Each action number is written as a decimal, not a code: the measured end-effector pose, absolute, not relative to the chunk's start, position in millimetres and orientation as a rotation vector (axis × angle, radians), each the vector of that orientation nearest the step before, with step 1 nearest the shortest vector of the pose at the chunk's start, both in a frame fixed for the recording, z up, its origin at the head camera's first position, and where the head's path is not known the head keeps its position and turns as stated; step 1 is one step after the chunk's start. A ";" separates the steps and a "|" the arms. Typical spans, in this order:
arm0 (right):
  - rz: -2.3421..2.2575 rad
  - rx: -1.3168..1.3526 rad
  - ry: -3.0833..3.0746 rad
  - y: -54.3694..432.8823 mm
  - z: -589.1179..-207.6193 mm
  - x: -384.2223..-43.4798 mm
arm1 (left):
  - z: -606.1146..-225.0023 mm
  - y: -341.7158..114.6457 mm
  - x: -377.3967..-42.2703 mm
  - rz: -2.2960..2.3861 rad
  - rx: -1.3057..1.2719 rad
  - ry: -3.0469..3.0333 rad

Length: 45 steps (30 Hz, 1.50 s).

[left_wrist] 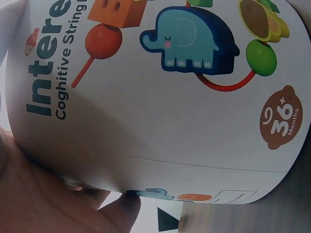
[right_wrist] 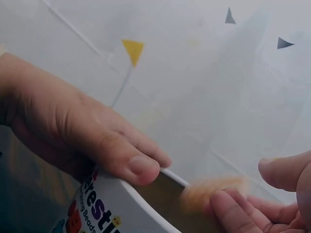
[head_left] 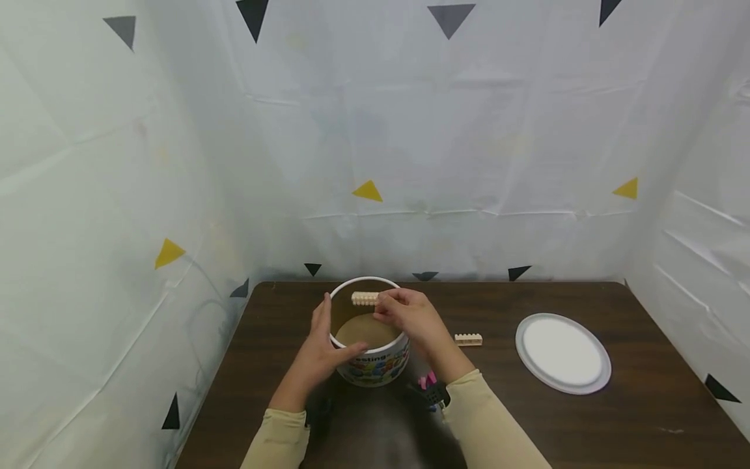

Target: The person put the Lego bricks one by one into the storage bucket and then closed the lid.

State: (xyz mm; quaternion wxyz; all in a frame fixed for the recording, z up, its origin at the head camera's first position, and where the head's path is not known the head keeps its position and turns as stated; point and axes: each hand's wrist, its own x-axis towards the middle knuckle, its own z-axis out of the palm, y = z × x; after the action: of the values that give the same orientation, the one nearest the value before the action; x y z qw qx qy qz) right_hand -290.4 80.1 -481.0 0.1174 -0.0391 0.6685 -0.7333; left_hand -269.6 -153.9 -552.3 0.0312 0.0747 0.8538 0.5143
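A white round tub (head_left: 375,368) with colourful printing stands on the table, its mouth facing up and a brown floor (head_left: 366,331) showing inside. My left hand (head_left: 319,358) grips the tub at its left side, thumb over the front rim; the left wrist view shows the printed tub wall (left_wrist: 146,131) close up. Over the tub's mouth my right hand (head_left: 413,319) holds a cream ridged block (head_left: 364,298) by its right end. That block (right_wrist: 214,191) is blurred in the right wrist view, at the fingertips, with the thumb (right_wrist: 282,170) apart from it.
A second cream ridged block (head_left: 469,339) lies on the dark wooden table (head_left: 498,417), right of the tub. Further right lies a white round lid (head_left: 564,353). Small pink pieces (head_left: 428,380) show beside my right wrist. White sheeting (head_left: 439,150) with triangles surrounds the table.
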 end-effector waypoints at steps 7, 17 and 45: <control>-2.026 -0.168 2.079 83.1 -481.4 -289.1 | -552.9 -152.0 -271.0 1.584 0.229 2.642; -1.949 -0.271 2.212 88.2 -489.1 -280.6 | -550.8 -146.9 -267.1 1.583 0.245 2.647; -2.330 0.001 2.389 183.7 -576.4 -201.5 | -553.2 -148.4 -266.9 1.597 0.249 2.600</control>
State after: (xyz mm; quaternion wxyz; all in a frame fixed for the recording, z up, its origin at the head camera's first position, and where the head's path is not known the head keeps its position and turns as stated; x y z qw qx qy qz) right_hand -201.5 183.7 -576.4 -0.0977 0.0004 0.7125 -0.6949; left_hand -266.9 -148.4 -553.2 0.0402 0.0813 0.8486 0.5213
